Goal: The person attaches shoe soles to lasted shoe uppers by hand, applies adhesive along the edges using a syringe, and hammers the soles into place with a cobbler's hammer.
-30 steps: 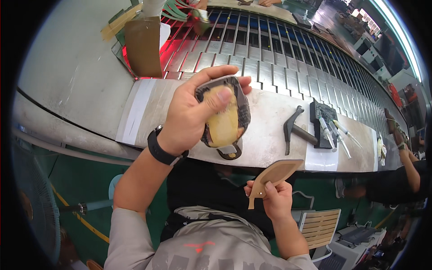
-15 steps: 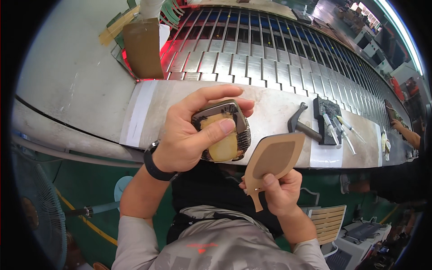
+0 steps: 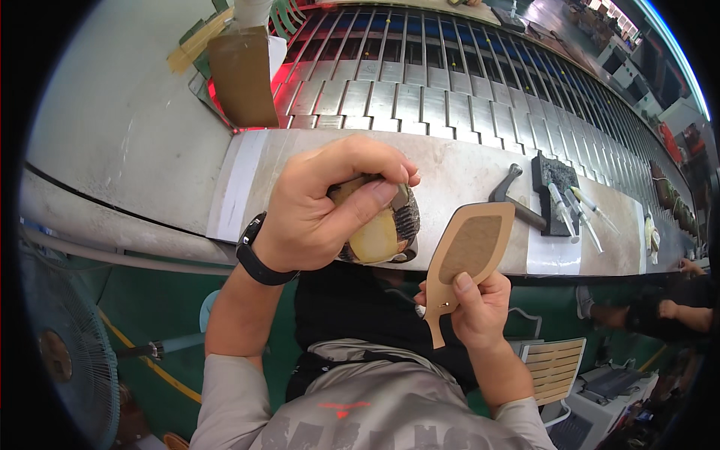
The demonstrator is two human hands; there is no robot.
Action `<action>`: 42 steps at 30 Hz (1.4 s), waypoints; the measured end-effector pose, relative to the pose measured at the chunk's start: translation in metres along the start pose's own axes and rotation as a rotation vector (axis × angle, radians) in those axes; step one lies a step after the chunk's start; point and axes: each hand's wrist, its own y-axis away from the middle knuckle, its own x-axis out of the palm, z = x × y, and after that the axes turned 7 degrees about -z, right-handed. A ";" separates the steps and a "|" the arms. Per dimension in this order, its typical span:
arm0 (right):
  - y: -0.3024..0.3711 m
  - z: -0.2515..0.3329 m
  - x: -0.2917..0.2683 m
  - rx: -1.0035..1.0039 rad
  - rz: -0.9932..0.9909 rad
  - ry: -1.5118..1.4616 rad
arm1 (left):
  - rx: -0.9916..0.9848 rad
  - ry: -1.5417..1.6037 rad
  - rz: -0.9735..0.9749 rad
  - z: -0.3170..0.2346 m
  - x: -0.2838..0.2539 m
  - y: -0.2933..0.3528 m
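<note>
Though partial, shirt lettering (image 3: 330, 436) below hands (image 3: 319, 210) (image 3: 480, 311)

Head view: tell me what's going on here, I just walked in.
A person is working with both bare hands at a pale bench. The left hand grips a dark-edged, yellowish piece, its thumb and fingers over the upper part. The right hand holds a leaf-shaped tan piece near its lower end, apart from the other piece. Off to the right, a hammer lies beside a black block with syringes resting across it.
</note>
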 end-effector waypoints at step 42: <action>-0.022 0.007 0.057 -0.105 0.107 0.224 | -0.326 0.578 -0.109 -0.006 0.023 0.009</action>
